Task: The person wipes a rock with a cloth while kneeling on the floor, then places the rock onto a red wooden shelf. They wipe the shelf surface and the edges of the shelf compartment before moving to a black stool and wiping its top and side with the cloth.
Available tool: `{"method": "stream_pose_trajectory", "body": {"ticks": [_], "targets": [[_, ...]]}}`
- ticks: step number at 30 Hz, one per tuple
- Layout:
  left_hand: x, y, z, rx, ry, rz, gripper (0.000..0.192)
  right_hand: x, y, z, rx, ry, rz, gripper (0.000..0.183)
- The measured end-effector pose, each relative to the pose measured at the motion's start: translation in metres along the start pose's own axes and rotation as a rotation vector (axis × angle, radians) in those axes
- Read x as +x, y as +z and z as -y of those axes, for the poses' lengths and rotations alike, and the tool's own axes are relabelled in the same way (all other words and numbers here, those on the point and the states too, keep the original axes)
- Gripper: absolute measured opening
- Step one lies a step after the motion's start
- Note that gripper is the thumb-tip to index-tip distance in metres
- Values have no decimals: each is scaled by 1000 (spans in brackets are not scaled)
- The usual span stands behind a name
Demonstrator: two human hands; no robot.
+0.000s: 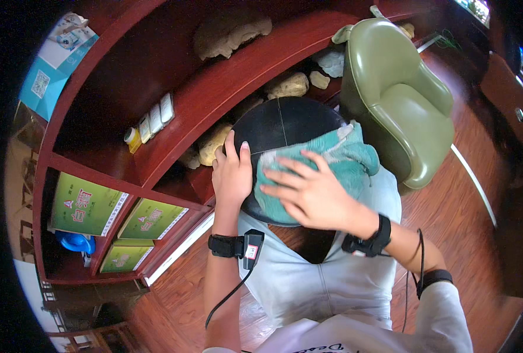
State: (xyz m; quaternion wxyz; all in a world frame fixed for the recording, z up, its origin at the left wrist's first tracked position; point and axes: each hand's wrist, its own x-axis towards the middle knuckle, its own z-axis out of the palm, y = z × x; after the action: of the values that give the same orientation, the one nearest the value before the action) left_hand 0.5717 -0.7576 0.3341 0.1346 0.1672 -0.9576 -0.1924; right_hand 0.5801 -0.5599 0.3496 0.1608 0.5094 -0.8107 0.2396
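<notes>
A round stool seat with a black, seamed cover stands between my knees. My left hand holds its left rim, with the thumb on top and the fingers along the edge. Over the near right part of the seat lies a crumpled teal cloth with pale patches. My right hand rests flat on this cloth, fingers spread and slightly blurred. The palm's underside is hidden. Both wrists wear black straps, and a small device with a cable sits on the left one.
An olive-green armchair stands close at the right. Dark red shelving curves along the left and far side, holding rocks, small containers and green boxes. A blue object lies on a lower shelf. Wood flooring shows below.
</notes>
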Motion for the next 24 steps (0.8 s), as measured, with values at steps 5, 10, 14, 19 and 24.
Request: {"method": "stream_pose_trajectory", "body": {"ticks": [5, 10, 14, 19, 24], "targets": [[-2, 3, 0, -34, 17, -24, 48, -42, 12, 8, -273, -7, -113, 46], [0, 2, -1, -11, 22, -58, 47, -62, -5, -37, -100, 382, -312, 45], [-2, 4, -5, -5, 8, -48, 47, -41, -14, -68, 75, 448, -348, 39], [-3, 6, -8, 8, 11, -81, 47, -6, -24, -78, 84, 294, -126, 31], [-6, 4, -9, -38, -54, -91, 45, -6, -17, -27, 107, 55, 42, 34]]}}
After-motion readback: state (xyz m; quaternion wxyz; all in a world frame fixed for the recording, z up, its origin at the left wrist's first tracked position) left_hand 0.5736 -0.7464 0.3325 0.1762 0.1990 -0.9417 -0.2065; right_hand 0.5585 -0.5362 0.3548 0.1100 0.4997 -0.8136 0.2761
